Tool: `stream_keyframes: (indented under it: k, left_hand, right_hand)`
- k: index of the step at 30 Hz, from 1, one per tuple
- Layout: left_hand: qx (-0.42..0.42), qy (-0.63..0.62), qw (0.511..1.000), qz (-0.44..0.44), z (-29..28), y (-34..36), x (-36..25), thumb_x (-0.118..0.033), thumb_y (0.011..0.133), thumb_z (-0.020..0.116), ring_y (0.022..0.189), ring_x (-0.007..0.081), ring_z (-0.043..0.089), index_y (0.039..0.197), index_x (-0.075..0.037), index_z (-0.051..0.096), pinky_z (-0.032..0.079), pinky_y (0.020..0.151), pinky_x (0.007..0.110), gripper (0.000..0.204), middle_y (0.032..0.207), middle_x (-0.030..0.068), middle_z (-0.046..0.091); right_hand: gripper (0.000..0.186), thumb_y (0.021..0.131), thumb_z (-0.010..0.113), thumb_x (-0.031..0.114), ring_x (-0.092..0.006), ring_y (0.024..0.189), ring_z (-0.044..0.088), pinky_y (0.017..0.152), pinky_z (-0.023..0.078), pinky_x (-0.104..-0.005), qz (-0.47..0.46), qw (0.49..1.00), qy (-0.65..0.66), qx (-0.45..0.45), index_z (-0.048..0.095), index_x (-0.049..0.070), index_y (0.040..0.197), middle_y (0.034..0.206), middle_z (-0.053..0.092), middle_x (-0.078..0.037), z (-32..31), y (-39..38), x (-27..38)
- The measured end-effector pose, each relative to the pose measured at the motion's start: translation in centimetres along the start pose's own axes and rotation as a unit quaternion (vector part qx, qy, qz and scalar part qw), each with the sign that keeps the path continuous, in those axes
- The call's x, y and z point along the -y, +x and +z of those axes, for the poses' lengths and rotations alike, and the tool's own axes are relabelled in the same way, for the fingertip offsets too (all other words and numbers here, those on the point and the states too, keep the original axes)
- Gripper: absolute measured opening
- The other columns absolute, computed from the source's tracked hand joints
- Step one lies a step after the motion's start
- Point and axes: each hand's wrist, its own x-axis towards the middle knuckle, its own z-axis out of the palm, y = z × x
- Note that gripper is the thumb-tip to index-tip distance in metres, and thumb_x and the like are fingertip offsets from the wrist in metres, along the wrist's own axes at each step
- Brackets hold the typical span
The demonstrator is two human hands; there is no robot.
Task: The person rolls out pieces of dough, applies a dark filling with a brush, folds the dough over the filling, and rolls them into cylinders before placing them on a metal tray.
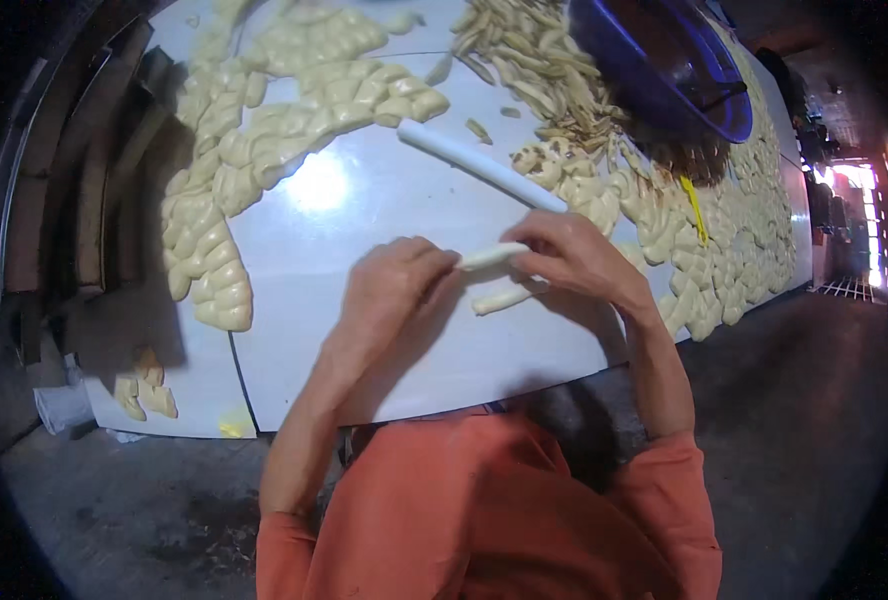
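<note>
The left hand (394, 280) and right hand (576, 255) are partly closed, fingertips pinching opposite ends of 1 pale strip (491, 257) just above the desk (314, 320), near its front edge. A 2nd pale piece (502, 299) lies just below it; whether the 2 join beneath the right hand cannot be told. Beyond the hands, a white rod (479, 165) lies slantwise, its lower end beside the right hand. Glossy cream pieces (207, 240) crowd the left; a blue basin (649, 85) stands upper right.
</note>
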Motion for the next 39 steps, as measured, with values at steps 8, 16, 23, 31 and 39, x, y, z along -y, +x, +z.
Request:
stream_keyframes:
  k: [8,16,23,31,39]
  left_hand:
    - [0.017,0.018,1.000,-0.006,3.7,1.0,-1.1,-0.011,0.086,0.072,0.084,0.0292,0.067,0.101,-0.010,0.075,0.052,0.073,0.042,0.016,0.090,0.0070,0.069]
    - [-0.027,0.046,0.998,-0.011,4.1,-0.4,-2.6,-0.018,0.082,0.080,0.084,0.0278,0.067,0.105,-0.011,0.073,0.051,0.071,0.042,0.024,0.096,0.0053,0.070]
    - [-0.034,0.073,0.996,0.047,5.9,-2.4,-1.8,-0.018,0.081,0.082,0.081,0.0226,0.066,0.098,-0.012,0.071,0.048,0.068,0.039,0.021,0.090,0.0031,0.067]
    - [-0.085,0.049,0.992,-0.077,5.1,-2.5,-2.5,-0.016,0.085,0.080,0.087,0.0306,0.068,0.120,-0.007,0.067,0.054,0.073,0.042,0.039,0.108,0.0120,0.068]
    - [0.006,0.058,0.998,-0.017,4.3,0.0,-1.4,-0.018,0.081,0.080,0.091,0.0290,0.066,0.110,-0.009,0.070,0.053,0.077,0.041,0.032,0.105,0.0067,0.068]
  right_hand:
    - [0.027,0.091,0.068,0.016,-0.0304,0.089,0.066,0.079,0.052,-0.0409,-0.047,0.997,-0.034,-0.055,0.070,-0.001,0.112,0.098,0.067,-0.016,-0.3,-2.9,-2.5]
    - [0.039,0.089,0.073,0.024,-0.0351,0.104,0.064,0.087,0.052,-0.0455,-0.129,0.976,-0.122,-0.127,0.065,0.006,0.123,0.113,0.064,-0.013,1.0,-4.8,-3.4]
    - [0.024,0.091,0.073,0.024,-0.0292,0.089,0.066,0.079,0.053,-0.0416,-0.161,0.960,-0.184,-0.135,0.068,0.009,0.110,0.097,0.066,-0.009,3.6,-5.4,-5.9]
    - [0.036,0.088,0.077,0.023,-0.0306,0.091,0.068,0.076,0.055,-0.0409,-0.122,0.962,-0.126,-0.210,0.065,0.008,0.118,0.114,0.065,-0.010,4.5,-5.7,-5.8]
    - [0.033,0.090,0.074,0.023,-0.0340,0.094,0.065,0.084,0.052,-0.0432,-0.112,0.980,-0.149,-0.072,0.068,0.002,0.115,0.108,0.065,-0.013,2.4,-3.7,-5.4]
